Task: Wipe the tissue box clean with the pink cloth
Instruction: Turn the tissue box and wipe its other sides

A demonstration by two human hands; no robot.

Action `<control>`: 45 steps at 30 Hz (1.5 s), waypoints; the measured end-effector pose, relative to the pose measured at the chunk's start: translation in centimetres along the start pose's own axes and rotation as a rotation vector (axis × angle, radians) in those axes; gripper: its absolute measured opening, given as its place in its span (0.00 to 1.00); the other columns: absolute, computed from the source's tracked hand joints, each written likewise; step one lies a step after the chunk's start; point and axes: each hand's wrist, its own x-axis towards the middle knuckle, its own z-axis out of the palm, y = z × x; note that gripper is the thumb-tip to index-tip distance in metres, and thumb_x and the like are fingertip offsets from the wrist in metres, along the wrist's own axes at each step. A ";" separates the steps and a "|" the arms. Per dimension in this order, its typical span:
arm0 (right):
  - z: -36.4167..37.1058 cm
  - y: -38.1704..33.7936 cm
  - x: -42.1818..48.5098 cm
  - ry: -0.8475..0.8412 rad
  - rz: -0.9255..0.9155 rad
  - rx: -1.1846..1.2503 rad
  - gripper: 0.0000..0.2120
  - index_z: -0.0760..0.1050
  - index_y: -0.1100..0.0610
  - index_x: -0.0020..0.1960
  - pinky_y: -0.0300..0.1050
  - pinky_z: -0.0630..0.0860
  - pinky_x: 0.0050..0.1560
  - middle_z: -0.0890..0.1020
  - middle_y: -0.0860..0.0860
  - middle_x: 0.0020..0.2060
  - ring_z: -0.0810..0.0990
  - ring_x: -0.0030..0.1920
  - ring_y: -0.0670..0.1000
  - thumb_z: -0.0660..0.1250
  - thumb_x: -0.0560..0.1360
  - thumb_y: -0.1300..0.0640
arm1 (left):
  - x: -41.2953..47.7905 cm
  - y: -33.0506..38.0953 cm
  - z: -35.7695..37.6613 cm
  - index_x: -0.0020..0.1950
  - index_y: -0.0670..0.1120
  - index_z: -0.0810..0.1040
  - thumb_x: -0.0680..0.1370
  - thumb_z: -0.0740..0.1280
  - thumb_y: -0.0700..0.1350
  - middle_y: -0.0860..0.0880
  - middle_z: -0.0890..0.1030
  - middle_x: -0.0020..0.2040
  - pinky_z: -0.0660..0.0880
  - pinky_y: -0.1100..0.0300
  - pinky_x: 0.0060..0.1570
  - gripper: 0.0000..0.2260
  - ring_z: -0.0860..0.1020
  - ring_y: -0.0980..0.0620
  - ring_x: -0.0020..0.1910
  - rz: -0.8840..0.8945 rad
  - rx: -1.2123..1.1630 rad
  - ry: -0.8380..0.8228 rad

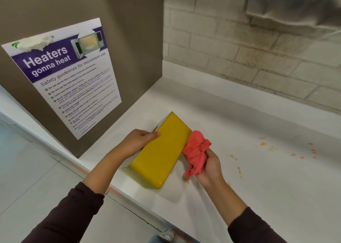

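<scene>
A glossy yellow tissue box [162, 150] lies tilted on the white counter [258, 178], its broad yellow face turned up. My left hand [137, 140] grips the box's left upper edge, thumb on the yellow face. A crumpled pink cloth [195, 151] is bunched in my right hand [209, 166], and the cloth presses against the box's right side near its far corner.
A brown panel [110, 40] with a microwave safety poster [68, 77] stands at the left. Orange crumbs and smears [287, 150] dot the counter to the right. A tiled wall [249, 49] runs behind. The counter's front edge [118, 191] drops to a pale floor.
</scene>
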 end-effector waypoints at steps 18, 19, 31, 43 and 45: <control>-2.9 3.3 -4.9 -0.106 0.108 -0.371 0.14 0.80 0.65 0.48 0.46 0.75 0.42 0.81 0.62 0.40 0.78 0.39 0.55 0.63 0.69 0.57 | 0.6 -0.3 0.6 0.35 0.49 0.82 0.74 0.66 0.55 0.50 0.83 0.34 0.74 0.63 0.35 0.13 0.80 0.54 0.34 0.005 0.032 0.071; -3.1 2.6 -4.4 -0.061 0.110 -0.233 0.18 0.79 0.68 0.50 0.46 0.77 0.43 0.81 0.63 0.42 0.79 0.40 0.56 0.62 0.70 0.55 | 0.7 0.1 0.4 0.37 0.46 0.82 0.74 0.66 0.55 0.47 0.82 0.36 0.73 0.61 0.36 0.14 0.79 0.51 0.35 -0.013 0.049 0.027; -1.6 -0.7 -0.6 -0.028 0.096 0.048 0.23 0.68 0.61 0.68 0.69 0.65 0.60 0.74 0.62 0.64 0.70 0.65 0.65 0.47 0.81 0.49 | 3.2 4.8 0.9 0.35 0.43 0.70 0.73 0.62 0.65 0.44 0.74 0.31 0.70 0.59 0.35 0.24 0.74 0.48 0.31 -0.131 0.408 -0.097; 0.0 -1.5 -2.1 0.081 0.130 -0.094 0.22 0.61 0.63 0.71 0.69 0.64 0.64 0.67 0.65 0.68 0.66 0.67 0.69 0.46 0.83 0.51 | -1.9 3.1 -3.1 0.60 0.48 0.76 0.66 0.73 0.41 0.50 0.82 0.57 0.77 0.66 0.50 0.23 0.80 0.53 0.56 0.207 0.008 -0.374; 0.1 -1.5 -2.5 0.137 0.100 -0.168 0.19 0.66 0.64 0.66 0.65 0.67 0.62 0.71 0.65 0.64 0.72 0.61 0.68 0.47 0.83 0.56 | -2.2 2.3 -2.8 0.60 0.48 0.75 0.65 0.75 0.39 0.49 0.82 0.58 0.76 0.66 0.53 0.25 0.79 0.53 0.58 0.230 0.019 -0.347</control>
